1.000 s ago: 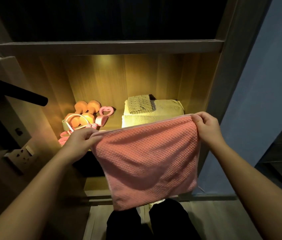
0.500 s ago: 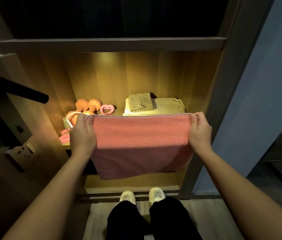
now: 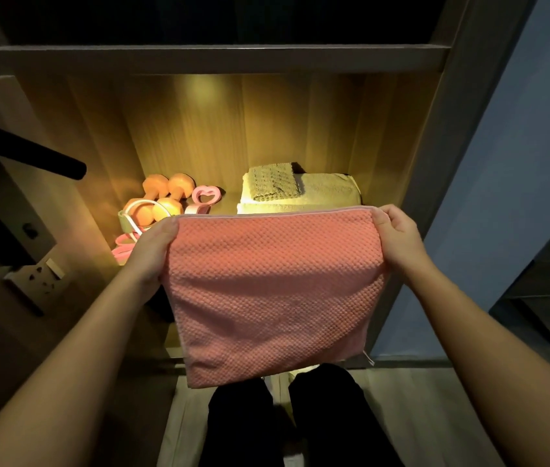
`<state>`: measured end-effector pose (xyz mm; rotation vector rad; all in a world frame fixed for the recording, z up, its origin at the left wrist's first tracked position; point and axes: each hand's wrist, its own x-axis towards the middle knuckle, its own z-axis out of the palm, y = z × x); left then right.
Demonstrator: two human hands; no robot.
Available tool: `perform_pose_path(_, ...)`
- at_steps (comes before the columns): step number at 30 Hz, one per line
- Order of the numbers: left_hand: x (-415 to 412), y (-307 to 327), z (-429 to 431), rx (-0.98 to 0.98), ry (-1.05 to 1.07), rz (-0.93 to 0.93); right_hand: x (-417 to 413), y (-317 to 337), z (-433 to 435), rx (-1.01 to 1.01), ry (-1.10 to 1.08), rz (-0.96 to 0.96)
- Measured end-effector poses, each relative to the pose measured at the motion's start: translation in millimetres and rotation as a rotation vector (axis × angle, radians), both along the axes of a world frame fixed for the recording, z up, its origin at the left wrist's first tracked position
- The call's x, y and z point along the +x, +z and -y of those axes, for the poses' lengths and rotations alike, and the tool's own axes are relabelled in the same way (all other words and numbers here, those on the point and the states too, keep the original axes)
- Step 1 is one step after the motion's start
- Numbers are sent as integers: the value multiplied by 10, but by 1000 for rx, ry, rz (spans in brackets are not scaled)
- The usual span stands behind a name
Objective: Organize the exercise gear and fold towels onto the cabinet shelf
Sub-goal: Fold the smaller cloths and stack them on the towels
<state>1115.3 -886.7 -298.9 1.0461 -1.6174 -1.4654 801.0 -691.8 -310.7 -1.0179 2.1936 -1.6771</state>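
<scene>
Step in hand: folding. The pink towel (image 3: 273,291) hangs in front of the cabinet shelf (image 3: 228,202), not yet on it. Its top edge runs level and taut between the two hands, and its lower edge drops to just above the person's legs.

The left hand (image 3: 153,246) grips the upper left corner, with the fingers curled behind the cloth. The right hand (image 3: 398,237) pinches the upper right corner between thumb and fingers. Neither hand holds anything else.

On the shelf, a stack of folded towels (image 3: 300,193) occupies the right half. The orange dumbbells (image 3: 165,193) and a pink heart-shaped grip (image 3: 206,195) sit to the left.

Next move, as judged: bring the two corners together to halve the towel – keeping the edges aligned – then lay it flat on the stack. The cloth is limp, so a loose corner would likely spoil the fold.
</scene>
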Motion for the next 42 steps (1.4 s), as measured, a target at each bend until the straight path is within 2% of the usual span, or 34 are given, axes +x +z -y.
perform_pose_path(2,-15,-17,14,-58,10,111,25,-2,19,-31,-1,15)
perform_pose_path(4,-108,-26,3,-146,128,202,81,-9,71,-73,-11,27)
perform_pose_path(7,-287,30,-83,-305,325,170,226,-22,205,-106,-53,11)
perform_pose_path(11,-202,-10,-100,-395,329,111,278,-101,158,-135,-65,-57)
perform_pose_path(14,19,-209,-127,-338,260,122,199,-272,-56,-115,-60,-66)
perform_pose_path(18,201,-545,-394,-183,147,176,282,-647,-341,-32,-26,31)
perform_pose_path(24,808,-978,-958,-149,-54,246,654,-1162,-1094,136,74,146)
perform_pose_path(27,1061,-1143,-1231,-117,-69,245,818,-1287,-1427,211,147,156)
perform_pose_path(35,1376,-1164,-1604,227,-113,202,954,-1143,-1735,375,301,417)
perform_pose_path(42,1428,-1126,-1769,581,-246,197,782,-982,-1966,531,629,756)
